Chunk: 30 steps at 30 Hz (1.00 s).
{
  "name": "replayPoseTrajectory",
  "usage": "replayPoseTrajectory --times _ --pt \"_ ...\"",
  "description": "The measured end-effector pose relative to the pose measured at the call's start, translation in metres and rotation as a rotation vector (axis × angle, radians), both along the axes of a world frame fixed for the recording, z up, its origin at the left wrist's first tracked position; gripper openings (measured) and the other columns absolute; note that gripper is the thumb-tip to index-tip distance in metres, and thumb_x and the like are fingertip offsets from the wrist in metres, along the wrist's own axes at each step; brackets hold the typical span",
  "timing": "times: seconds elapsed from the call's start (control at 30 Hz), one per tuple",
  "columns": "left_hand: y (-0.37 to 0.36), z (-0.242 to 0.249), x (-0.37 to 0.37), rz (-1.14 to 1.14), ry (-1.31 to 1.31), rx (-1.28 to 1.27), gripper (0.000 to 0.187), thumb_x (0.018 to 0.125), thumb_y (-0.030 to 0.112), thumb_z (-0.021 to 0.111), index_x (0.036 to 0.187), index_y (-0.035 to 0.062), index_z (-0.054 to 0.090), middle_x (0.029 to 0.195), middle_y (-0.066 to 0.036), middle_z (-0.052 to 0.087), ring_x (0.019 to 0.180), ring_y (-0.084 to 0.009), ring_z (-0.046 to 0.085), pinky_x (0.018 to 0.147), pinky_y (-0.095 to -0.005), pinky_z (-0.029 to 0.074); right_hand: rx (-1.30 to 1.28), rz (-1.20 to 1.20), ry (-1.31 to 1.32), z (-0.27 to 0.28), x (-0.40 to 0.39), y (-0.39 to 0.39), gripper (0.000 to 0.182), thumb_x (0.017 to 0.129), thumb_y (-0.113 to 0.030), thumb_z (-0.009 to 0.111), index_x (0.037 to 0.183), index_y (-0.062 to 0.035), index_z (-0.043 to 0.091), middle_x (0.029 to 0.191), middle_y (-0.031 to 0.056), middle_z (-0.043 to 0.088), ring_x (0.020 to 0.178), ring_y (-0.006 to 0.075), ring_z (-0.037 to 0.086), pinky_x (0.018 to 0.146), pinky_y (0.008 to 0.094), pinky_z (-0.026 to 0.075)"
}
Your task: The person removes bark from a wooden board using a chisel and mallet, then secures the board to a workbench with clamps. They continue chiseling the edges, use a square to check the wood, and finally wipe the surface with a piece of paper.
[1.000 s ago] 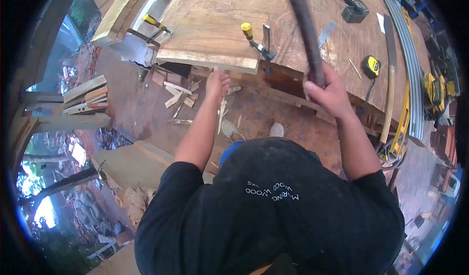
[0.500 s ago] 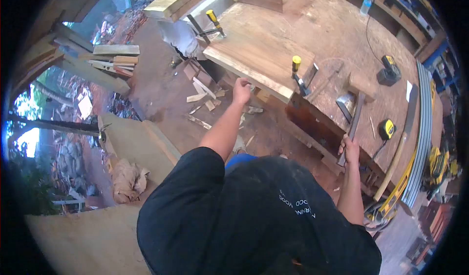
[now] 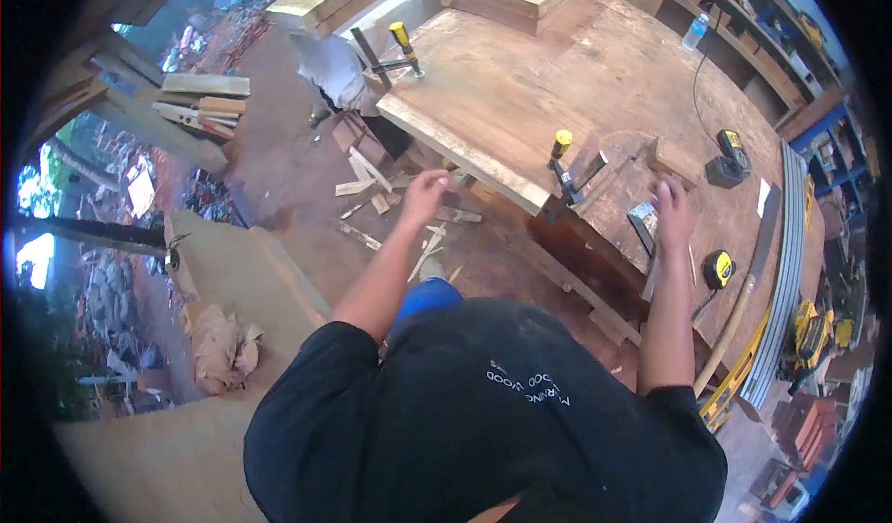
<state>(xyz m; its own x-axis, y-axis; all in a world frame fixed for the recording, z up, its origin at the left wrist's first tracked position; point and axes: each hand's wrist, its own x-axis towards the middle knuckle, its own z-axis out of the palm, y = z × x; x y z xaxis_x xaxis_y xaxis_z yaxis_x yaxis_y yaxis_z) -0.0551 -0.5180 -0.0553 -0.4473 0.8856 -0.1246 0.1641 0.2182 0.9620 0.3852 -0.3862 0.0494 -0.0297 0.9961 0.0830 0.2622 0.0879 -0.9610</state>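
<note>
I read the right hand [image 3: 673, 209] as spread open and blurred, holding nothing, directly above a dark-handled tool with a flat metal head [image 3: 645, 226] that lies on the counter [image 3: 632, 68] near its front edge. The left hand [image 3: 424, 196] hangs open and empty in front of the clamped slab [image 3: 483, 114], just below its near edge and, as far as I can tell, not touching it. The slab is a thick plank laid on the counter and overhanging its corner, held down by two yellow-handled bar clamps, one at the near edge [image 3: 561, 165] and one at the far corner [image 3: 405, 49]. I judge the slab heavy, rigid and rough on its sawn edge; it should not shift while both clamps are tight, and is best gripped under the overhang with both hands. The tool looks steel-headed and top-heavy, so I would take it by the handle, low on the shaft, never by the head. A yellow tape measure [image 3: 716, 269] sits just beside the handle. Wood offcuts [image 3: 372, 184] litter the floor under the overhang.
</note>
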Motion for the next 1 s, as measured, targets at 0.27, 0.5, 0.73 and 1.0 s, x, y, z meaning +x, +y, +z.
replayPoseTrajectory --times 0.27,0.5,0.73,1.0 --pt "0.087 0.073 -0.017 -0.224 0.020 0.253 0.019 0.091 0.013 0.060 0.107 0.0029 0.063 0.100 -0.004 0.065 0.090 -0.0112 0.059 0.084 -0.0266 0.046 -0.027 0.367 0.647 0.010 -0.112 0.003 0.043 0.098 -0.035 0.045 0.116 0.0036 0.054 0.103 0.0141 0.062 0.097 0.0233 0.060 0.086 0.0362 0.048" --pt "0.173 0.105 0.056 -0.880 -0.114 0.363 0.043 0.079 0.019 0.073 0.115 0.0053 0.053 0.110 -0.008 0.057 0.106 -0.0176 0.055 0.094 -0.0336 0.045 -0.010 0.111 0.359 0.004 -0.132 -0.014 0.037 0.096 -0.038 0.052 0.076 -0.0068 0.049 0.069 0.0006 0.047 0.061 0.0114 0.045 0.054 0.0266 0.036" --pt "0.243 0.087 0.123 -1.642 -0.407 0.248 0.021 0.082 0.021 0.063 0.092 0.0035 0.058 0.081 -0.006 0.060 0.083 -0.0141 0.058 0.073 -0.0288 0.048 0.110 -0.195 0.500 0.007 -0.160 -0.026 0.040 0.097 -0.037 0.048 0.068 -0.0103 0.043 0.059 -0.0024 0.033 0.052 0.0090 0.031 0.047 0.0269 0.025" --pt "0.202 0.082 0.143 -1.319 -0.472 0.614 0.011 0.083 0.011 0.050 0.090 0.0040 0.056 0.070 -0.002 0.055 0.057 -0.0127 0.051 0.054 -0.0301 0.046 0.174 -0.353 0.322 0.016 -0.174 -0.029 0.044 0.099 -0.037 0.046 0.065 -0.0095 0.042 0.057 -0.0015 0.040 0.050 0.0090 0.035 0.048 0.0272 0.028"
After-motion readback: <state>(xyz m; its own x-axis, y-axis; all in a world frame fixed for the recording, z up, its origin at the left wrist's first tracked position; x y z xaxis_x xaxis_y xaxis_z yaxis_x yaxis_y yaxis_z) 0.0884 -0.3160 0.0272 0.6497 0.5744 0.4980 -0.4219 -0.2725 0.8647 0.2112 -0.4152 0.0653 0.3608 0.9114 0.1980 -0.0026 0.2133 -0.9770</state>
